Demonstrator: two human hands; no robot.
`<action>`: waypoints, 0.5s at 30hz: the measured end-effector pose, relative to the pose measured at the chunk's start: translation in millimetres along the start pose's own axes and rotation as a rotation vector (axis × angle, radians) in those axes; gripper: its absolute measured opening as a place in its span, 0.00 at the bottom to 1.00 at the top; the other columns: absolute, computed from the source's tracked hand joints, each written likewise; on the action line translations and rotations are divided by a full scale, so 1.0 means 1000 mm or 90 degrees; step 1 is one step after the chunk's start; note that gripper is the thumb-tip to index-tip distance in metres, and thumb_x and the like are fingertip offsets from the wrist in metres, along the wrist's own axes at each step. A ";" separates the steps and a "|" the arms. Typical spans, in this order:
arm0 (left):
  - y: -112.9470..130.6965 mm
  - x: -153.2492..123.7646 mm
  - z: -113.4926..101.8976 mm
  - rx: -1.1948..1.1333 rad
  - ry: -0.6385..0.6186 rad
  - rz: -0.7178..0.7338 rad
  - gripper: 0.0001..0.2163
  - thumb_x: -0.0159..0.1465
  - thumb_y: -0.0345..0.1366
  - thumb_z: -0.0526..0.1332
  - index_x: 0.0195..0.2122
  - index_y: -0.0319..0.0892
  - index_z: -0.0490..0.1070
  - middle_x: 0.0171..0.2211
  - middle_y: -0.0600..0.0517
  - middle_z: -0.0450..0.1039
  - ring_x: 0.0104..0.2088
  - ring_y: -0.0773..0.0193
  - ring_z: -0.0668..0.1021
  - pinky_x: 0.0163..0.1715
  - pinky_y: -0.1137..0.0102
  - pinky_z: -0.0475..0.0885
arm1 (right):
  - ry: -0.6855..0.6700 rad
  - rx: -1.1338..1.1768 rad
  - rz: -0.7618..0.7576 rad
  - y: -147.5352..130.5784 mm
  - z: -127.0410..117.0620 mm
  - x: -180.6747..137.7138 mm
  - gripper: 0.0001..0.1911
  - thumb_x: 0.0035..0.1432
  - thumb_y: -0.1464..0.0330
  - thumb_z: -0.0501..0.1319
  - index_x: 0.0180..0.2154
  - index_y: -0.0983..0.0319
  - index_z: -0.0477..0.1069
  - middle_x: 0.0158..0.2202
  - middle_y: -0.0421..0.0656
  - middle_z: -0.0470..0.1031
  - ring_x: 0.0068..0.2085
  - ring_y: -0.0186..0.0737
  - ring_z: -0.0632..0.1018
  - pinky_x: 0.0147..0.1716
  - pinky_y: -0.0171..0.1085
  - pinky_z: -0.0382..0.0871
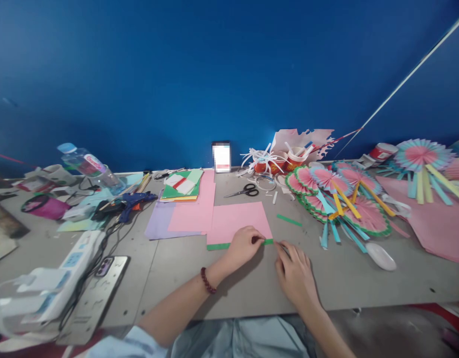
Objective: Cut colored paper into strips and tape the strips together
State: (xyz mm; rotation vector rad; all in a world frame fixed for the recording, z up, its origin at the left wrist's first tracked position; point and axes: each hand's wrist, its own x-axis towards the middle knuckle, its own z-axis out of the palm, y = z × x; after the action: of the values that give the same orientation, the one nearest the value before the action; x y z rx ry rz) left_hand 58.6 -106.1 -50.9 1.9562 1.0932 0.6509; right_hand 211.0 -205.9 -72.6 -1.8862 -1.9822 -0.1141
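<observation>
A pink paper sheet (234,219) lies flat on the table, with a green paper strip (219,246) running along its near edge. My left hand (244,246) rests over that edge, its fingers curled in and pinching the strip near the right end. At the sheet's lower right corner, the fingertips of my right hand (295,272) are closed on the strip's end; the exact contact is partly hidden. Black-handled scissors (247,190) lie just behind the sheet. Off to its right is a loose green strip (289,220).
Stacked coloured papers (182,186) lie left of the sheet. Pleated paper fans (344,189) and a white spoon-like piece (381,256) are on the right. A blue glue gun (134,201), power strip (70,278) and phone (97,298) occupy the left. Another phone (222,158) leans against the blue wall.
</observation>
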 end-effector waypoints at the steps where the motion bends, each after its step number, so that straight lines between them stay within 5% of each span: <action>1: 0.000 0.000 0.000 0.000 -0.001 0.000 0.07 0.59 0.29 0.60 0.31 0.42 0.78 0.31 0.51 0.77 0.35 0.63 0.76 0.39 0.69 0.69 | 0.003 0.001 0.002 0.000 0.000 0.000 0.21 0.60 0.74 0.49 0.52 0.58 0.69 0.46 0.48 0.73 0.46 0.50 0.73 0.43 0.47 0.67; 15: 0.000 0.000 0.000 0.015 0.003 0.012 0.07 0.59 0.28 0.60 0.32 0.40 0.78 0.31 0.50 0.77 0.35 0.63 0.76 0.39 0.69 0.69 | 0.006 -0.043 -0.042 0.002 0.002 0.002 0.22 0.58 0.74 0.51 0.52 0.58 0.70 0.47 0.48 0.73 0.47 0.50 0.72 0.43 0.48 0.69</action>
State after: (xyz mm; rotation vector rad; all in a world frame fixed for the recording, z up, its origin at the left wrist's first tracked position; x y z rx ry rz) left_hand 58.3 -105.8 -51.2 1.9888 1.0913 0.6546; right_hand 212.5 -203.1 -74.6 -1.8588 -2.0588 -0.2110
